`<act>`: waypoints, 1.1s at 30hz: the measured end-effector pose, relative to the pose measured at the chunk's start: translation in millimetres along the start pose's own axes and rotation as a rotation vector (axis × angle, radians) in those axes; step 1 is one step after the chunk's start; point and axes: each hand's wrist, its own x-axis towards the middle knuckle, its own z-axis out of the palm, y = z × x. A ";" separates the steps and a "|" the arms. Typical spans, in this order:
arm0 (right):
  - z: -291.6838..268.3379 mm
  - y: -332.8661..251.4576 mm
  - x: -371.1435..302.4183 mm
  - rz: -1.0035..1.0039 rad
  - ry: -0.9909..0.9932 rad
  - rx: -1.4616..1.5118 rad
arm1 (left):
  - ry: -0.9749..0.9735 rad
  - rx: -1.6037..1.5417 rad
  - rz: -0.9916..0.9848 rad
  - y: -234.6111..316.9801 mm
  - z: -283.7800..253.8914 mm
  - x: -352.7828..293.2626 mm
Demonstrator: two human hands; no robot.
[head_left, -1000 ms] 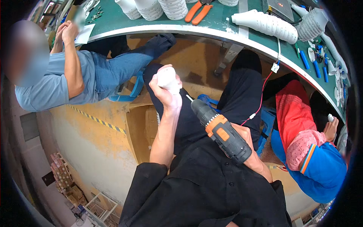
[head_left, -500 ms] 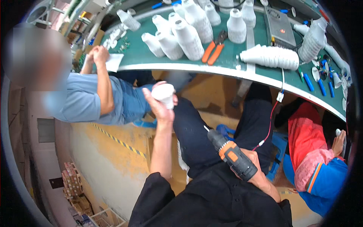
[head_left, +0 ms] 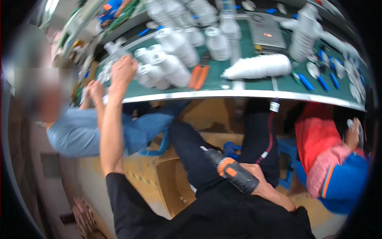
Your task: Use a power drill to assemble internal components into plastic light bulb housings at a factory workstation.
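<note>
My right hand is closed round the grip of a black and orange cordless drill, held low over my lap with its bit toward the upper left. My left arm stretches out to the table's left part. The left hand is up there, slightly blurred, its fingers curled in next to white cup-shaped plastic parts. What it holds, if anything, is hidden. Just beyond the hand lie smaller white parts. Orange-handled pliers rest to the right of the stacked cups.
On the green table a ribbed stack of white cups lies sideways. A grey metal power box stands behind it. Blue cylinders lie at right. A red wire hangs down. Co-workers sit on both sides; an open carton is below.
My left hand, which held a white plastic cup above my lap, has moved up and left to the table; the cup no longer shows. The drill has shifted slightly left in view.
</note>
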 end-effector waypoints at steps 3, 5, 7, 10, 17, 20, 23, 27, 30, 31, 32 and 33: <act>-2.9 11.1 4.0 -0.047 -0.084 -0.015 | -0.071 -0.044 -0.036 0.2 -4.2 -4.9; -6.6 8.1 1.4 -0.015 -0.073 -0.031 | -0.049 -0.022 -0.083 7.6 -14.4 -5.1; -8.7 7.0 0.5 0.001 -0.087 -0.026 | 0.141 0.010 -0.101 18.5 -31.9 -8.6; -11.8 9.0 1.3 0.006 -0.080 -0.034 | 0.497 -0.281 -0.055 79.2 -80.3 -20.8; -11.7 7.4 -0.7 -0.003 -0.089 -0.035 | 0.119 -0.830 0.287 266.7 -55.5 -34.1; -14.7 4.0 -3.0 0.023 -0.094 -0.058 | 0.178 -0.853 0.352 298.1 -34.2 -19.6; -17.4 -2.9 -2.8 0.019 -0.063 -0.038 | 0.062 -0.968 0.300 301.2 -14.4 -15.9; -16.4 2.8 -4.7 0.023 -0.053 -0.031 | 0.085 -0.882 0.396 293.5 -22.9 -10.8; -16.4 4.6 -5.3 -0.003 -0.051 -0.024 | -0.109 -0.745 0.392 287.2 -38.7 -11.3; -16.1 4.0 -4.5 -0.027 -0.037 -0.019 | -0.105 -0.749 0.398 284.4 -41.8 -11.4; -15.7 3.5 -4.7 -0.027 -0.032 -0.023 | -0.100 -0.694 0.420 280.8 -44.2 -12.3; -15.0 3.0 -5.2 -0.021 -0.033 -0.019 | -0.096 -0.639 0.441 276.9 -46.6 -13.7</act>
